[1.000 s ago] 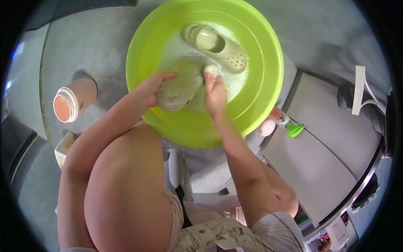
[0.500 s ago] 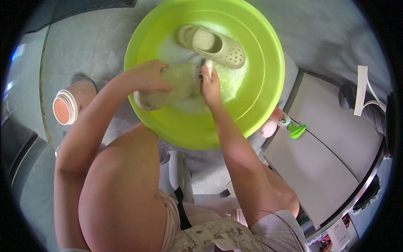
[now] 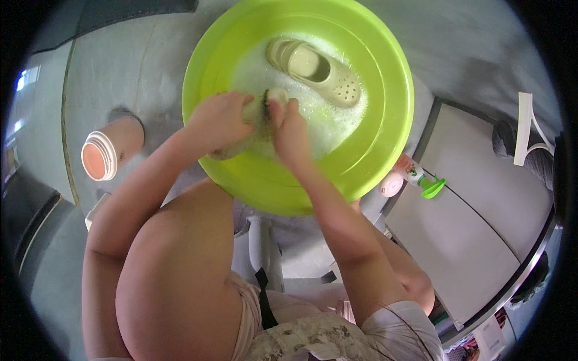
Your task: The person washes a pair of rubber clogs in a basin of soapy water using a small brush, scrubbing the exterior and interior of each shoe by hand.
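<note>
A large lime-green basin [image 3: 394,114] holds foamy water [image 3: 337,129]. Floating or resting in it, past my hands, is a pale beige clog [image 3: 343,87] with small holes over its toe. My left hand [image 3: 218,122] grips a second beige clog [image 3: 253,112] near the basin's left side; fingers and blur cover much of that shoe. Wrapped around a scrub brush [image 3: 277,95] with a white back and dark bristles, my right hand [image 3: 291,135] presses it against the held clog.
Left of the basin, an uncapped pink bottle [image 3: 123,141] lies on the grey floor. To the right are a pink round lid [image 3: 391,183], a spray bottle with a green trigger [image 3: 430,185] and a pale cabinet [image 3: 457,240]. My knees flank the basin's near side.
My right hand and the brush have shifted left, nearer my left hand. The held clog is turned and more covered. The loose clog sits slightly further right, and more foam shows.
</note>
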Available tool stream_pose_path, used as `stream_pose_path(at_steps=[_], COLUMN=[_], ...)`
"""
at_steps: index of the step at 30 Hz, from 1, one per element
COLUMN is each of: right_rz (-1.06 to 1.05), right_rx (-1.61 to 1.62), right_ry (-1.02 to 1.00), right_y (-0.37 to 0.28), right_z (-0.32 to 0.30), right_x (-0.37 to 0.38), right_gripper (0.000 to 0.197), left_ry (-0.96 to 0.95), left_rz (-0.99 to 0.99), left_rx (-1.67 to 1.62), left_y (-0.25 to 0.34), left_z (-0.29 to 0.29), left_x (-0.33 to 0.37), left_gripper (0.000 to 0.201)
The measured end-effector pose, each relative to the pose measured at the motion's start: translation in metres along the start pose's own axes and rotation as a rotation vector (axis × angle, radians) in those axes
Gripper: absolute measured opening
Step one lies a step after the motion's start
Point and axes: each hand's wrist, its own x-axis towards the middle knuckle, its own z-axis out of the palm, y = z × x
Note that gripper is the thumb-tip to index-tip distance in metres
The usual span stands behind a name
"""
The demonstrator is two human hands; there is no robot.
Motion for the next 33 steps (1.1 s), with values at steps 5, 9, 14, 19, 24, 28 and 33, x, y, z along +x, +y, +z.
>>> stream_pose_path(at_steps=[5, 9, 14, 19, 24, 28, 33], right_rz=[-0.016, 0.001, -0.071, 0.068, 0.103, 0.001, -0.058], right_rx=[-0.037, -0.030, -0.090, -0.480, 0.269, 0.104, 0.167], right_ry=[-0.028, -0.001, -0.122, 0.211, 0.094, -0.093, -0.020], right_y=[-0.019, 0.022, 0.055, 0.113, 0.089, -0.010, -0.012], right_z=[-0.009, -0.027, -0.030, -0.025, -0.016, -0.020, -0.026], right_x=[0.001, 0.032, 0.059, 0.071, 0.063, -0.023, -0.028], right_gripper=[0.053, 0.059, 0.063, 0.070, 0.061, 0.055, 0.056], left_ry=[0.008, 0.093, 0.049, 0.019, 0.110, 0.240, 0.331], left_rz=[-0.041, 0.050, 0.010, 0.026, 0.214, 0.271, 0.257], left_rx=[0.022, 0.111, 0.134, 0.021, 0.020, -0.009, -0.089], left_y=[0.005, 0.016, 0.016, 0.018, -0.002, -0.026, -0.010], left_z=[-0.005, 0.015, 0.010, -0.004, -0.001, 0.014, 0.016], left_x=[-0.009, -0.008, -0.016, -0.034, -0.041, -0.040, -0.033], left_gripper=[0.051, 0.051, 0.057, 0.054, 0.049, 0.041, 0.036])
